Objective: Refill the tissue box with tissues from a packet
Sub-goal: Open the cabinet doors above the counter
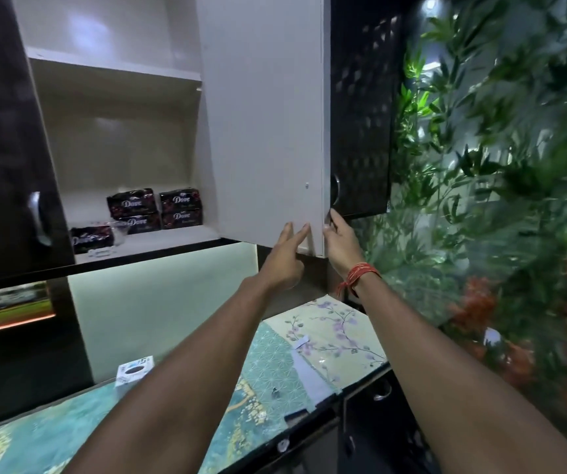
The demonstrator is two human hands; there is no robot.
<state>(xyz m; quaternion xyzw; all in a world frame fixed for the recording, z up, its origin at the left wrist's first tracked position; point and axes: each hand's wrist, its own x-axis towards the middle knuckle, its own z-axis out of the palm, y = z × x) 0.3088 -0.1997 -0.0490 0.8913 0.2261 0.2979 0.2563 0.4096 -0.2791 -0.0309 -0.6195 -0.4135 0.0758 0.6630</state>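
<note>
Both hands on the open cupboard door, packets off to its left.

Right hand (338, 242) pinching door (268, 131) edge; left hand (284, 265) flat against it, gripping nothing. Left of door, nearer left hand: glossy dark soft packets (154, 210), long sides level on white shelf (159, 239). Below door: tissue box (135, 371), cardboard, on patterned table (275, 364).

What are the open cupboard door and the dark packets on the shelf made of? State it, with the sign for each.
Cupboard door: probably laminated board, smooth matt white inside; its flat, even face and thin straight edge suggest it.
Dark packets: likely glossy plastic film; they show creases and bright glints around the printed "Dove".
</note>
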